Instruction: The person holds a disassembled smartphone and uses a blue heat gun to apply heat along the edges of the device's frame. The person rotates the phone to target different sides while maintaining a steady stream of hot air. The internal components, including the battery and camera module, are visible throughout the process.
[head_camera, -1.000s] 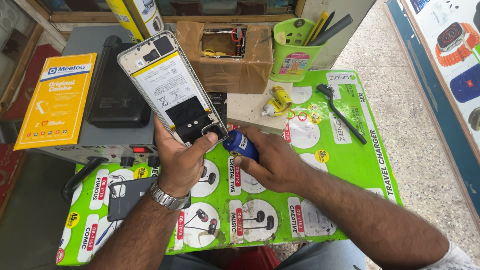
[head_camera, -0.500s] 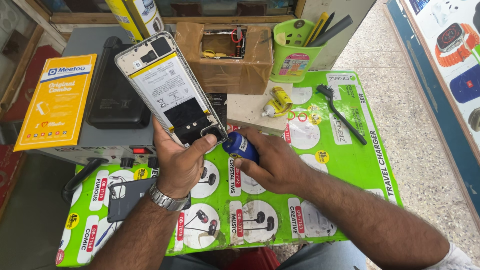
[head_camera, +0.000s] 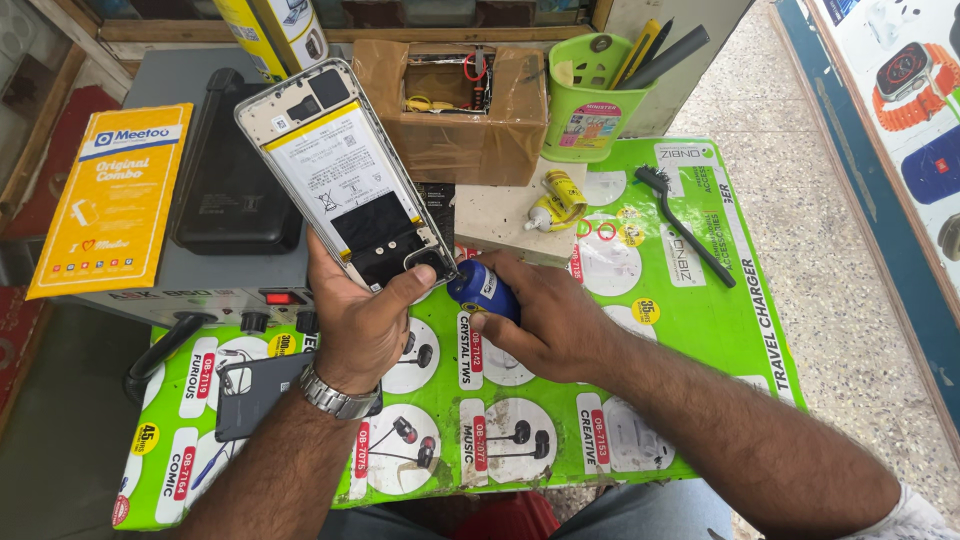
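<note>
Gripping the opened white-backed phone chassis (head_camera: 345, 175) at its lower end, the left hand (head_camera: 365, 320) tilted its long axis up-left; the right hand (head_camera: 545, 315), fingers wrapped round a blue-handled screwdriver (head_camera: 482, 288), met that lower corner.

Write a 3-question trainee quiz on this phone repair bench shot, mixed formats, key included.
1. True or false: the left hand holds the opened phone with its insides facing the camera.
2. Multiple choice: the right hand grips A) the black brush, B) a blue-handled tool, C) the yellow glue tube.
3. Fill in: the green cup holding pens stands to the right of the brown ____ box.

Key: 1 true; 2 B; 3 cardboard.
</note>
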